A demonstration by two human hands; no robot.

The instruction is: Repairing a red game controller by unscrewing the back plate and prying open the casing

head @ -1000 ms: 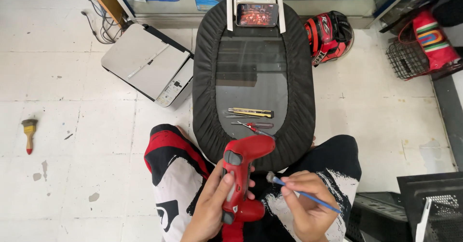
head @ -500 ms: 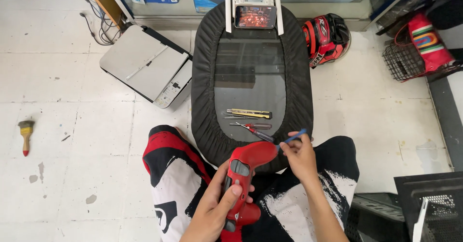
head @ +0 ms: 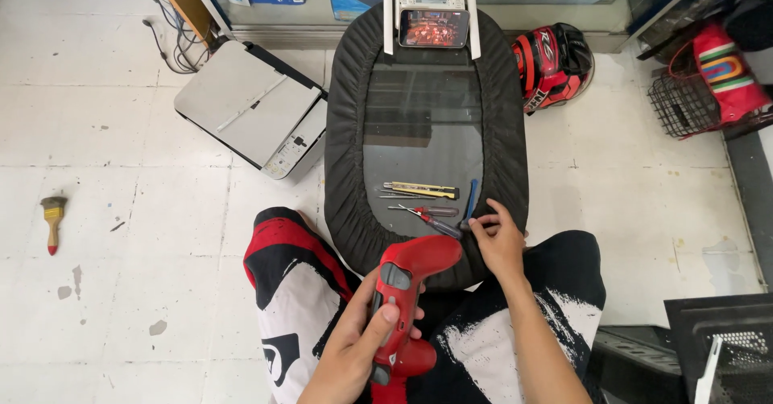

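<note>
Seen from above, low in the frame just left of centre: left hand (head: 362,348) clasped around the lower grip of a red game controller (head: 407,291), thumb across its dark middle panel, controller held upright over the lap between red, white and black patterned trousers (head: 294,291)

Right of centre: right hand (head: 499,239) resting on the near rim of an oval black-edged glass table (head: 346,171), fingers loosely curled, fingertips (head: 475,224) touching the lower end of a blue-handled tool (head: 470,199) lying on the glass; cannot tell whether pinching it or merely laid against it

On the glass just left of that hand: a red-handled screwdriver (head: 431,220), a yellow utility knife (head: 420,189), thin metal tweezers (head: 403,197) close under the knife

At the table's far end, top centre: a phone (head: 434,27) with a lit screen in a white stand

Upper left on the tiled floor: a grey printer (head: 254,106); far left: a small brush (head: 52,220) with a red handle

Upper right: a red and black helmet (head: 551,62) beside the table, a wire basket (head: 684,102) further right
</note>
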